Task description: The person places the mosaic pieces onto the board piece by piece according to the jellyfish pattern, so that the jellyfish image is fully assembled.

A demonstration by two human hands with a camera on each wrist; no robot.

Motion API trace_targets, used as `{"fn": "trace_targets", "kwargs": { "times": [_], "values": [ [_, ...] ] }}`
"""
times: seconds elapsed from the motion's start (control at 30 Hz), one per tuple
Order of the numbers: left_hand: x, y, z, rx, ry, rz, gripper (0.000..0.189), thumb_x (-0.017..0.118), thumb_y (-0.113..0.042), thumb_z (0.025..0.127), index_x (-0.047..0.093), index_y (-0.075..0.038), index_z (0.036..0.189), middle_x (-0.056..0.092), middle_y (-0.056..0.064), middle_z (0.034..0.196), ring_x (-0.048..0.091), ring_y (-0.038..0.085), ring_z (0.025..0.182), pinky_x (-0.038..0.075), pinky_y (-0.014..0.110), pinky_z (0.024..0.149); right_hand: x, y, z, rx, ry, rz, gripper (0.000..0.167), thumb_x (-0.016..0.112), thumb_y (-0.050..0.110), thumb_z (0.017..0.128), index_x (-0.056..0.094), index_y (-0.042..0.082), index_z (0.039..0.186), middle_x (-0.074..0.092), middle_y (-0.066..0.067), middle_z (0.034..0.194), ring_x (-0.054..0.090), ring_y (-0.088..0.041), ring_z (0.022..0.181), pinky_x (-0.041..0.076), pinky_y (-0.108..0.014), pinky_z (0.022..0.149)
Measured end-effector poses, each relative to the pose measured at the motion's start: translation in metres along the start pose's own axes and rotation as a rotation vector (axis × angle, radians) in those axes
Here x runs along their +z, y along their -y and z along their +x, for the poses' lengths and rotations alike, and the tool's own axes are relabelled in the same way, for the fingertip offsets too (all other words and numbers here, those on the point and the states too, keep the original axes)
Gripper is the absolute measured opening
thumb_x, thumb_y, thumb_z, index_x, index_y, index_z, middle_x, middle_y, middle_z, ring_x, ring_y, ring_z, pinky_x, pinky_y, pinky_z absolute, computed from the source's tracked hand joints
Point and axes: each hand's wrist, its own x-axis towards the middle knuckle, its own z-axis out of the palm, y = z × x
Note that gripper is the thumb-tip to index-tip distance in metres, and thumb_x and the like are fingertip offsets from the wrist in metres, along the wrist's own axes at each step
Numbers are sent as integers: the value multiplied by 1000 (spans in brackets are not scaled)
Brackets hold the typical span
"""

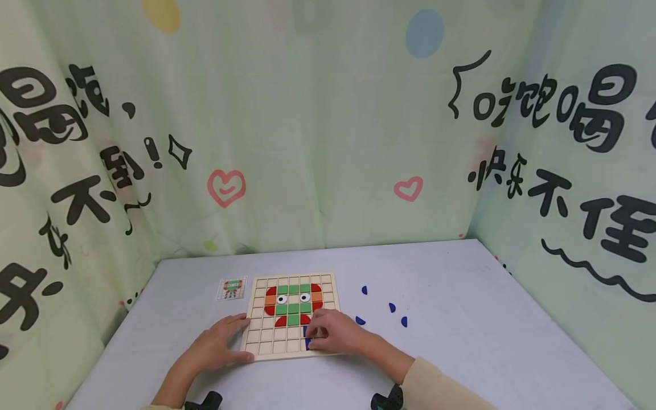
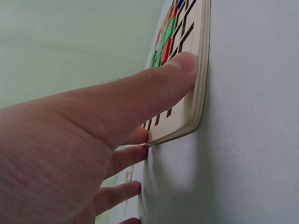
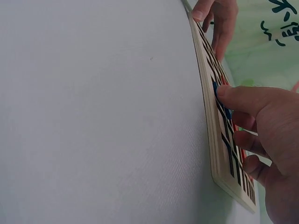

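Observation:
A wooden grid board (image 1: 266,347) lies on the table, bearing a figure of green, red and orange pieces with two eye pieces (image 1: 282,299). My left hand (image 1: 217,343) rests along its left side. The thumb presses on the rim near the front corner, as the left wrist view shows (image 2: 154,88). Over the lower right of the grid, my right hand (image 1: 338,332) bends its fingers and thumb at a blue piece (image 1: 307,344); its thumb tip touches it in the right wrist view. Another blue piece (image 1: 304,331) sits just above, partly hidden by the fingers.
Several loose dark-blue pieces (image 1: 361,320) lie on the white table (image 1: 461,319), right of the board. A small pattern card (image 1: 232,288) with a similar figure lies beyond the board's left side. Printed curtains (image 1: 318,142) enclose the table's back and sides.

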Motion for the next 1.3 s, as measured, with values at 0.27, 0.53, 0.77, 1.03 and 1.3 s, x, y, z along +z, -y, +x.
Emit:
{"fn": "trace_targets", "kwargs": {
  "times": [0.27, 0.53, 0.77, 1.03, 1.3],
  "values": [
    [1, 1, 0, -4, 7, -1, 86, 84, -47, 66, 53, -9, 137, 47, 12, 147, 41, 37, 137, 37, 60, 107, -8, -11, -4, 34, -39, 29, 9, 73, 25, 85, 75, 24, 93, 61, 13, 90, 49, -2, 77, 45, -13, 64],
    [2, 3, 1, -1, 0, 7, 85, 84, -48, 66, 55, -10, 136, 48, 11, 146, 43, 36, 136, 39, 57, 107, -37, -51, -28, 125, -105, 7, 16, 73, 14, 84, 74, 16, 100, 61, 7, 92, 51, -8, 75, 46, -16, 62],
    [2, 5, 2, -3, -1, 5, 84, 85, -48, 65, 55, -10, 135, 49, 11, 145, 43, 35, 135, 39, 57, 107, -42, -71, -44, 144, -129, 4, 19, 76, 14, 83, 74, 14, 101, 61, 6, 89, 49, -6, 71, 45, -16, 60],
    [2, 4, 2, 1, -5, -2, 85, 84, -49, 65, 55, -10, 135, 49, 11, 146, 43, 36, 135, 39, 57, 107, -42, -73, -43, 91, -130, 2, 16, 67, 1, 86, 74, 15, 90, 63, 5, 93, 55, -8, 83, 52, -22, 73],
    [3, 4, 3, -9, -6, -7, 85, 85, -48, 65, 55, -10, 135, 48, 11, 146, 42, 36, 136, 39, 58, 108, -41, -71, -41, 193, -220, -37, 16, 74, 9, 82, 68, 14, 95, 59, 5, 92, 52, -10, 80, 49, -21, 68]
  ]
}}
